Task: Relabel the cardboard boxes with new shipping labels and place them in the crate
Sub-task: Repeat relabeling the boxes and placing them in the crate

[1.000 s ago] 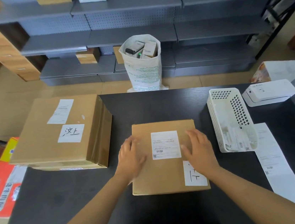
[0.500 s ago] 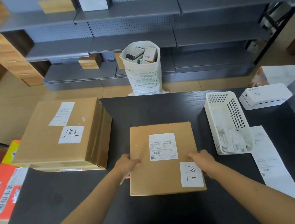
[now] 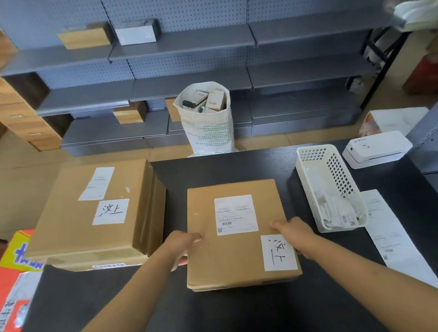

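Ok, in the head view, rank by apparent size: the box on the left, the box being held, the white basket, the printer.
1. Left box
2. Held box
3. White basket
4. Printer, though it sits farther back, so its true size is unsure.

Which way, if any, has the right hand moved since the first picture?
Yes. The right hand has slid back toward the person and out to the box's right edge, now level with the basket's near end.

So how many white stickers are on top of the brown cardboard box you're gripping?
2: a printed white shipping label at the centre of the brown cardboard box, and a handwritten white sticker at its near right corner. Other faces are hidden.
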`<state>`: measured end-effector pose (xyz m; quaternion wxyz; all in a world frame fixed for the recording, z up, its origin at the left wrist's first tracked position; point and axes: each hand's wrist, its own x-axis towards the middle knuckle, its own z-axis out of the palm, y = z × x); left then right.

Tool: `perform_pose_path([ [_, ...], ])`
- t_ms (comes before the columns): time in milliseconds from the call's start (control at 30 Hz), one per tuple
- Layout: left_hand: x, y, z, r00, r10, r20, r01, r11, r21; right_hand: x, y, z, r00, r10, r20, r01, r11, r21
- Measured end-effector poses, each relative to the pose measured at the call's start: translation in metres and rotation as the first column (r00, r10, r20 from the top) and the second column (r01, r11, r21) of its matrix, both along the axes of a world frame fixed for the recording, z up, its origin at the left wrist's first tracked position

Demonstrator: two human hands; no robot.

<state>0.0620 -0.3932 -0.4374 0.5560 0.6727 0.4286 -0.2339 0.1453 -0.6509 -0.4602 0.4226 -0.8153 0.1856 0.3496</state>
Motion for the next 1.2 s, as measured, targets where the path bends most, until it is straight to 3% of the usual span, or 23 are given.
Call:
perform_pose_path([
  [333, 0.018, -0.001, 0.042, 0.970, -0.225, 0.093, 0.223, 0.974, 0.025, -0.043, -0.009, 0.040, 0.968, -0.209, 0.142, 0.215, 0.976, -0.029],
  [600, 0.021, -0.081, 0.074, 0.847, -0.510, 0.154, 0.514, 0.858, 0.010, -0.127, -0.082, 0.066, 0.863, -0.465, 0.200, 0.487, 0.870, -0.078],
  [733, 0.011, -0.154, 0.089, 0.721, -0.665, 0.193, 0.679, 0.734, -0.008, -0.182, -0.142, 0.077, 0.748, -0.624, 0.227, 0.656, 0.746, -0.113],
  [933, -0.033, -0.294, 0.102, 0.476, -0.839, 0.265, 0.873, 0.486, -0.028, -0.299, -0.236, 0.093, 0.464, -0.847, 0.259, 0.883, 0.464, -0.068],
  [1067, -0.091, -0.393, 0.101, 0.271, -0.919, 0.288, 0.963, 0.263, -0.066, -0.398, -0.292, 0.099, 0.282, -0.924, 0.257, 0.959, 0.276, -0.060],
  [1200, -0.159, -0.481, 0.101, 0.123, -0.952, 0.282, 0.992, 0.124, -0.014, -0.487, -0.342, 0.105, 0.152, -0.947, 0.284, 0.987, 0.131, -0.093],
])
